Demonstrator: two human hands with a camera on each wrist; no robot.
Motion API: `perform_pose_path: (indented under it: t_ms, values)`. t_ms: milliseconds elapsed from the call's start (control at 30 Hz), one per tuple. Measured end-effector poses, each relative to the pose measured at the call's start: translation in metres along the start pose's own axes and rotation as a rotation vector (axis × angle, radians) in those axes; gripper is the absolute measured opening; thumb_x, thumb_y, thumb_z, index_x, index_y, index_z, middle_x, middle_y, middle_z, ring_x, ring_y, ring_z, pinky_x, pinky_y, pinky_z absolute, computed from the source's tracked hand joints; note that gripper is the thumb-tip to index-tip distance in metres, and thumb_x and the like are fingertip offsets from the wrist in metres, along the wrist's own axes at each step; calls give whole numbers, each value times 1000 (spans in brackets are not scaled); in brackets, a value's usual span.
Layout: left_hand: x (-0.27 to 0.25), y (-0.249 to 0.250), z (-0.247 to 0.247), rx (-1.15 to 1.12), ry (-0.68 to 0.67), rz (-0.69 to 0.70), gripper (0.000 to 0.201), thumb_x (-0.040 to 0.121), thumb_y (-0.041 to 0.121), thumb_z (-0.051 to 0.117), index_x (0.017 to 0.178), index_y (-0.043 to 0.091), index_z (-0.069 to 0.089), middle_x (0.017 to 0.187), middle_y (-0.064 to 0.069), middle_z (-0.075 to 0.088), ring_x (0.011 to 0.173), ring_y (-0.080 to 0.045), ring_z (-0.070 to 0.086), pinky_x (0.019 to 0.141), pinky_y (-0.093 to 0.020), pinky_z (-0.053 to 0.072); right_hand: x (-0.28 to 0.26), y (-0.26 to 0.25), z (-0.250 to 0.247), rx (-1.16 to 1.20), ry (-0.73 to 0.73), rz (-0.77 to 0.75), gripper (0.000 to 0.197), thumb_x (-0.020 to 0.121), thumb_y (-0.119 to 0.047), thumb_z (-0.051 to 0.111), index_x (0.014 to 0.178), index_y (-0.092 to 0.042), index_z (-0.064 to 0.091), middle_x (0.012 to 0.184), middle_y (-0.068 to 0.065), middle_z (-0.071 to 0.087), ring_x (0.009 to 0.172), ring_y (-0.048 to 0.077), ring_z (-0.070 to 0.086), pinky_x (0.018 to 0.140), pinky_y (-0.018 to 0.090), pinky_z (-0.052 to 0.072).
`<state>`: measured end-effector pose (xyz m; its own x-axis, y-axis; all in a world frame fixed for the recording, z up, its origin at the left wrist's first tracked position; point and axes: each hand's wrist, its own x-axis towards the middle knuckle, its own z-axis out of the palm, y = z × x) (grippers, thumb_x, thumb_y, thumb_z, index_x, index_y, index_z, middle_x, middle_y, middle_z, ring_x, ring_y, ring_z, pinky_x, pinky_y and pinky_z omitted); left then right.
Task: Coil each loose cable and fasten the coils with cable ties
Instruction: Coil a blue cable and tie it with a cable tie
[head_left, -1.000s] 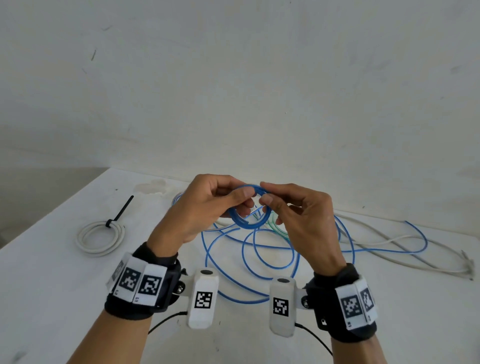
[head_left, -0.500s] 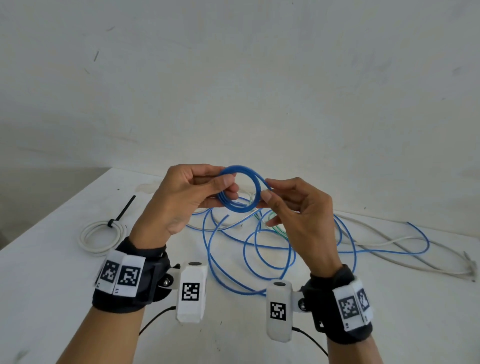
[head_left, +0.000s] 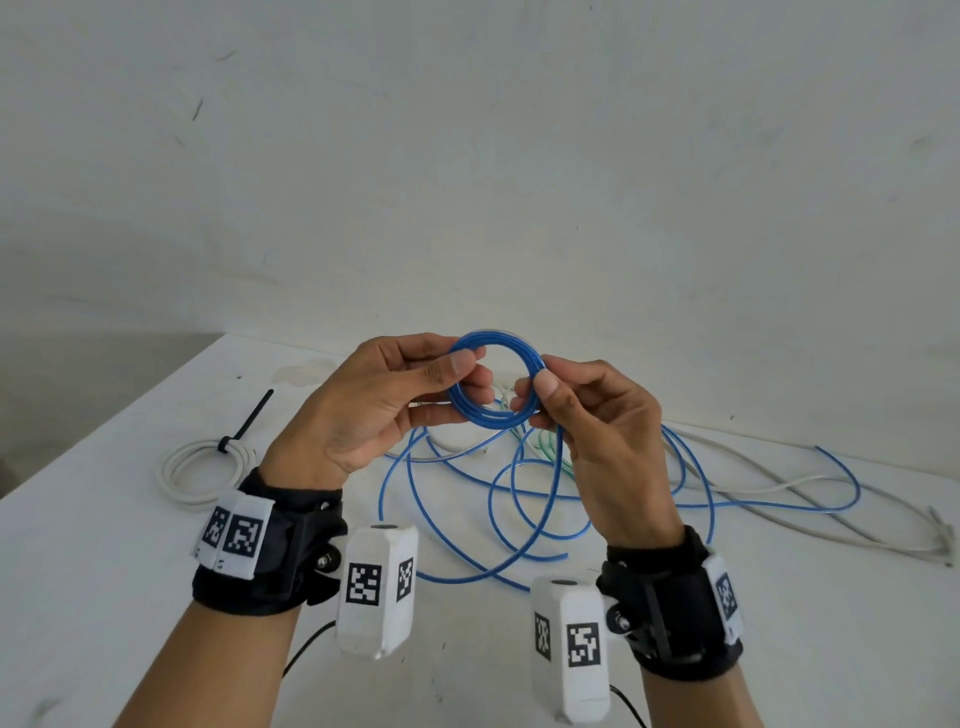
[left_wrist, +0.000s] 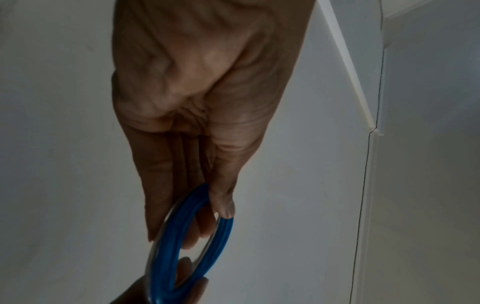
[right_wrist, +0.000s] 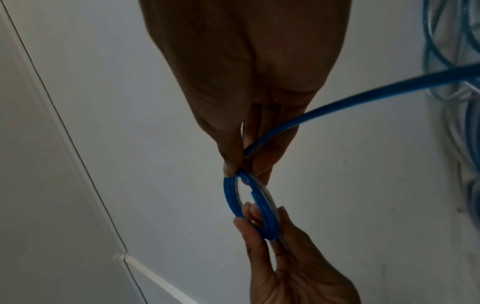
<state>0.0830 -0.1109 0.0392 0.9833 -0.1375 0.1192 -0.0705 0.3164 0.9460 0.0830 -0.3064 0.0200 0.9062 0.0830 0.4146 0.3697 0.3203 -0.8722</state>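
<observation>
A small blue coil (head_left: 493, 382) of several tight turns stands upright in the air above the table. Its loose blue cable (head_left: 524, 499) trails down from five o'clock into sprawling loops. At nine o'clock lies a white coil (head_left: 200, 475), tied with a black cable tie (head_left: 248, 420).

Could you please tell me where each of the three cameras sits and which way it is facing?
Head: on the head, looking forward and down at the table; shows left hand, right hand, both wristbands.
Left wrist: looks along the left hand at the blue coil.
Right wrist: looks along the right hand at the coil; the left hand's fingers show.
Shared: all see the coil.
</observation>
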Motion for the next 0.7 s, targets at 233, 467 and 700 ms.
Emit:
perform_pose_path:
  t_ms: [233, 467, 700]
  values:
    - [3, -3, 5, -47, 22, 6, 16, 77, 16, 66, 80, 15, 82, 83, -8, 77, 76, -18, 76, 66, -25, 60, -2, 4, 8, -126, 134, -123, 12, 94, -9, 68, 104, -4, 71, 83, 13, 77, 75, 24, 74, 65, 26, 57]
    - [3, -4, 1, -7, 44, 23, 16, 76, 17, 68, 86, 14, 79, 89, -11, 78, 85, -21, 77, 69, -26, 60, -3, 4, 12, -131, 145, -84, 7, 94, -10, 69, 98, -6, 72, 85, 9, 78, 83, 24, 77, 61, 26, 57]
    - [4, -7, 0, 21, 21, 18, 16, 77, 16, 69, 89, 13, 78, 95, -14, 78, 93, -24, 76, 74, -30, 61, -4, 4, 11, -23, 136, 39, 12, 98, -14, 64, 101, -4, 70, 92, 14, 77, 90, 23, 74, 62, 24, 54]
